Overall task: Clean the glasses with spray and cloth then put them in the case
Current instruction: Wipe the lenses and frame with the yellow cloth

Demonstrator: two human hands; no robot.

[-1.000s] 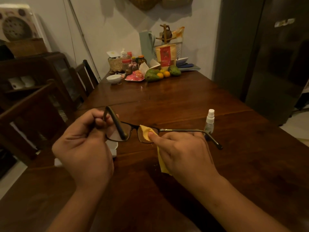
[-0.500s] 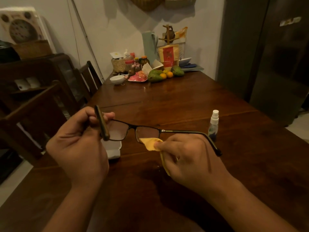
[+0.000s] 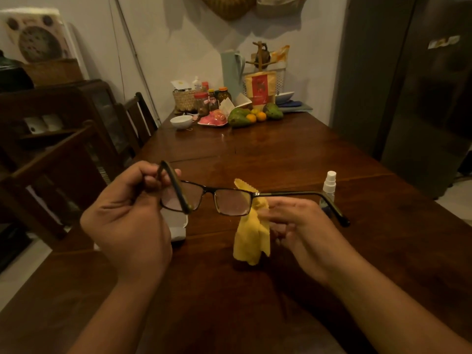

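Dark-framed glasses (image 3: 208, 192) hang above the wooden table (image 3: 268, 154), temples unfolded. My left hand (image 3: 130, 213) grips them at the left hinge and temple. My right hand (image 3: 298, 226) pinches a yellow cloth (image 3: 251, 238) at the right lens's outer edge; part of the cloth pokes up behind that lens and the rest hangs down. A small clear spray bottle (image 3: 329, 186) with a white cap stands on the table behind the right temple. A white case (image 3: 178, 226) lies on the table, mostly hidden behind my left hand.
At the table's far end stand a white bowl (image 3: 181, 121), a pink plate, fruit (image 3: 240, 116), jars, a basket and a jug. Dark wooden chairs (image 3: 63, 162) line the left side. A tall dark fridge (image 3: 421, 85) stands to the right.
The cloth slid from the right lens's lower edge to its outer edge and now hangs loose. My left hand has shifted right a little with the glasses.
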